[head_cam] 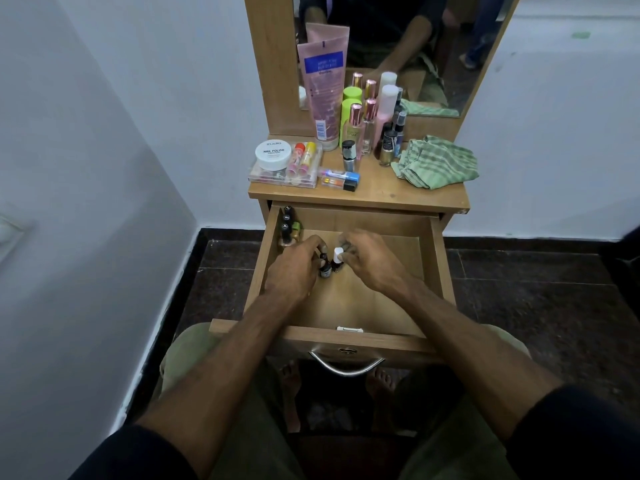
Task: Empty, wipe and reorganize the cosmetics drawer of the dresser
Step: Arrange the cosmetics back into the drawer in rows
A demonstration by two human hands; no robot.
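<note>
The wooden drawer (434, 268) of the dresser stands pulled out below me. Both my hands are inside it near the middle. My left hand (294, 268) pinches a small dark nail polish bottle (325, 270) by its cap. My right hand (372, 259) holds a dark bottle with a white cap (338, 255) right beside the first one. Both bottles stand upright on the drawer floor. Several more small polish bottles (287, 226) are lined up in the drawer's far left corner.
The dresser top (381, 192) carries a pink tube (320, 88), several perfume and polish bottles (367, 123), a white nail polish jar (273, 154) on a clear box, lying tubes (341, 178) and a green striped cloth (436, 162). A mirror rises behind. White walls flank the dresser.
</note>
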